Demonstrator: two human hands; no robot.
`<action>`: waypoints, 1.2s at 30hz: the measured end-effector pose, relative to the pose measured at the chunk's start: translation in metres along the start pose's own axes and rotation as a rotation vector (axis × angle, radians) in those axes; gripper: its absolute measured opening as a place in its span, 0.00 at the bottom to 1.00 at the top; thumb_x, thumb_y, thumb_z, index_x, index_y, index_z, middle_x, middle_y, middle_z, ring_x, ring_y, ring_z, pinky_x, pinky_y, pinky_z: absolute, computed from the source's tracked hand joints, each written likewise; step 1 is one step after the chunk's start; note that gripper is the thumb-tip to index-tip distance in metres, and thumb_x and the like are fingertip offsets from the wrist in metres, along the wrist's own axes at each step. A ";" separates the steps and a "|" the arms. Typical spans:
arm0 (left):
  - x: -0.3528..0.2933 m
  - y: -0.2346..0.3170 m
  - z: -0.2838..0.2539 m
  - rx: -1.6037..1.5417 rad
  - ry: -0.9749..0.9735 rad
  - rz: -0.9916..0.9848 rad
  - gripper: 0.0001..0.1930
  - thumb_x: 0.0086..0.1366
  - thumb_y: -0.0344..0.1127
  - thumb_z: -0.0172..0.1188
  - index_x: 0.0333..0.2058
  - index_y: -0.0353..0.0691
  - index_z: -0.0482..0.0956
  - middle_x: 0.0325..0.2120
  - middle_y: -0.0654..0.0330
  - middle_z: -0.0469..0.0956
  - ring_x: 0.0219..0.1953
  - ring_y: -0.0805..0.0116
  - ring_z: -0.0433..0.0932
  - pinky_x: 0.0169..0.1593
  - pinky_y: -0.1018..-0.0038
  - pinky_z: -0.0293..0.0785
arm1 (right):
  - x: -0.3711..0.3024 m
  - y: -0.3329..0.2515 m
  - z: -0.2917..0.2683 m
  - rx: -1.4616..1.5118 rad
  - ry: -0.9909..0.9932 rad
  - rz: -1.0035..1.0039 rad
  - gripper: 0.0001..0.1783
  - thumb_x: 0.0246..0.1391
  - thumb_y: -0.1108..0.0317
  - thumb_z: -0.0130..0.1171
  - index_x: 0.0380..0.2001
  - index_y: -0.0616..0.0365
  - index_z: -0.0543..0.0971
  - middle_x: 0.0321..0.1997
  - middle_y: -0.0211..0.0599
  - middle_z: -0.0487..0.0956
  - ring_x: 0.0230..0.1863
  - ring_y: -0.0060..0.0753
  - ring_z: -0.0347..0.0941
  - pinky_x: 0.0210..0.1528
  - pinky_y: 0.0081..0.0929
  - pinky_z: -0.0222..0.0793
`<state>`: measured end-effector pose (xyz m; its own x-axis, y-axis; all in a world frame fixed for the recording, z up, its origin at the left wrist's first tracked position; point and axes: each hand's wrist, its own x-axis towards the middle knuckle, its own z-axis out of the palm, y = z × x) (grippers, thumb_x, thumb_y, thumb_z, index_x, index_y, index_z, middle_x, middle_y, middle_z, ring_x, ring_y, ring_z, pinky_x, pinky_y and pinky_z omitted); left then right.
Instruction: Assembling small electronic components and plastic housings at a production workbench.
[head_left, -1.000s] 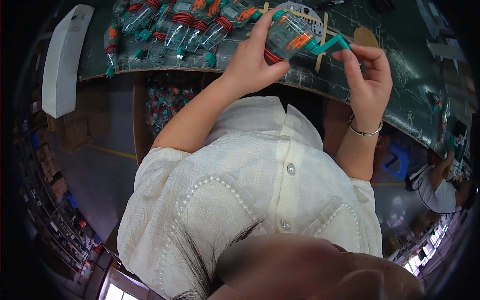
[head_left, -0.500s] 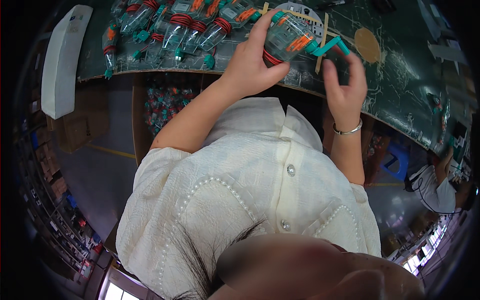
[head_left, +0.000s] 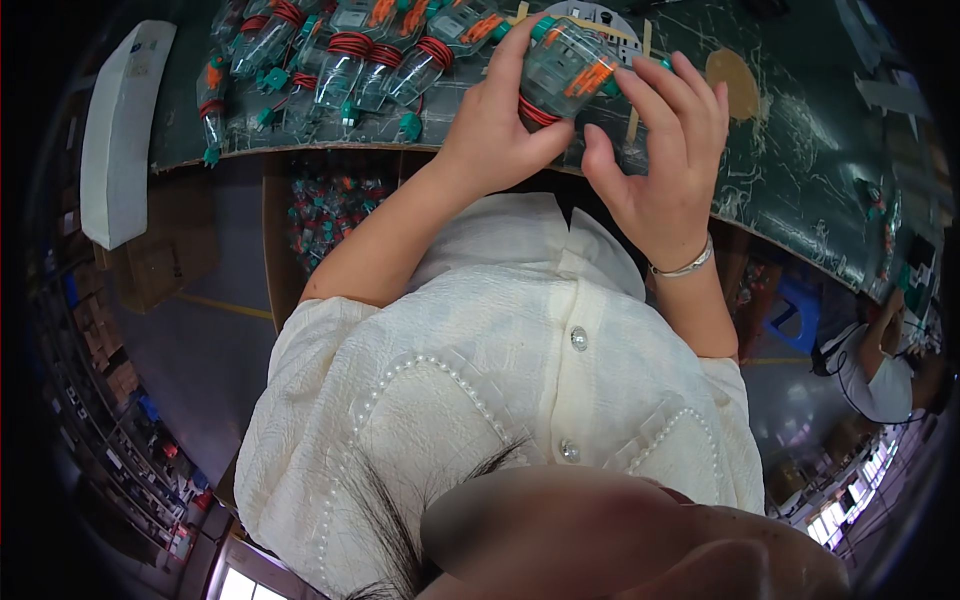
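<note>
The clear plastic unit is up at the near side of the table, in the grasp of my left hand, whose thumb and fingers hold it from the left. It looks largely put together, I judge: the orange parts sit inside the casing, a green cap is on the upper end, and red wire lies coiled against its lower side. Whatever remains to be done on it, I can't read from here. My right hand is just beside it, grip loose, fingers spread and thumb well apart; it covers most of the green fitting at the other end, so I can't tell whether a fingertip touches it. Behind the unit, a pale round disc with tape strips is partly hidden. To the left, a cluster of similar units lies with red wire bundled around several, the farthest cut off by the upper edge. Below the tabletop, a heap of small pieces is too dim to sort out, and the co-worker at far right is bent and blurred by the rim.
</note>
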<state>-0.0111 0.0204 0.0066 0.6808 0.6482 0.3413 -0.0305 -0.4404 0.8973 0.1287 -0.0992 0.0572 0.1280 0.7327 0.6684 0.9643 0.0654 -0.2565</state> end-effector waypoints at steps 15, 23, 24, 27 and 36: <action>0.005 -0.001 0.000 0.032 -0.075 -0.009 0.45 0.53 0.33 0.67 0.68 0.43 0.55 0.43 0.44 0.81 0.41 0.48 0.84 0.43 0.63 0.80 | 0.011 0.022 0.007 0.006 -0.078 -0.007 0.27 0.45 0.62 0.68 0.50 0.57 0.76 0.43 0.42 0.77 0.47 0.48 0.73 0.58 0.50 0.65; 0.004 0.003 -0.002 0.102 -0.150 -0.033 0.41 0.53 0.31 0.71 0.65 0.37 0.62 0.49 0.49 0.79 0.49 0.60 0.82 0.51 0.70 0.76 | 0.010 0.026 0.013 0.092 -0.117 0.103 0.29 0.43 0.58 0.71 0.48 0.58 0.77 0.37 0.40 0.80 0.36 0.43 0.75 0.38 0.35 0.74; 0.003 0.003 -0.003 0.136 -0.176 -0.038 0.40 0.53 0.31 0.71 0.64 0.37 0.63 0.49 0.49 0.79 0.48 0.60 0.82 0.50 0.70 0.77 | 0.009 0.026 0.014 0.090 -0.087 0.106 0.29 0.42 0.57 0.71 0.48 0.57 0.77 0.36 0.39 0.80 0.33 0.42 0.75 0.35 0.35 0.74; 0.003 0.003 -0.003 0.110 -0.167 0.035 0.39 0.52 0.31 0.71 0.63 0.36 0.64 0.49 0.48 0.79 0.48 0.59 0.82 0.49 0.69 0.77 | 0.005 0.025 0.024 0.145 -0.010 0.130 0.28 0.43 0.56 0.72 0.46 0.56 0.78 0.29 0.36 0.79 0.27 0.38 0.75 0.29 0.32 0.73; 0.003 -0.012 0.002 0.049 0.082 0.027 0.43 0.52 0.34 0.68 0.64 0.33 0.56 0.47 0.42 0.78 0.45 0.45 0.83 0.48 0.63 0.78 | -0.027 0.041 -0.001 0.331 0.204 0.609 0.16 0.52 0.71 0.69 0.44 0.60 0.80 0.19 0.18 0.66 0.22 0.10 0.58 0.26 0.13 0.58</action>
<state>-0.0073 0.0265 -0.0036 0.6177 0.6835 0.3890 -0.0106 -0.4873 0.8732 0.1644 -0.1167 0.0291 0.6922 0.5655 0.4485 0.5918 -0.0890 -0.8011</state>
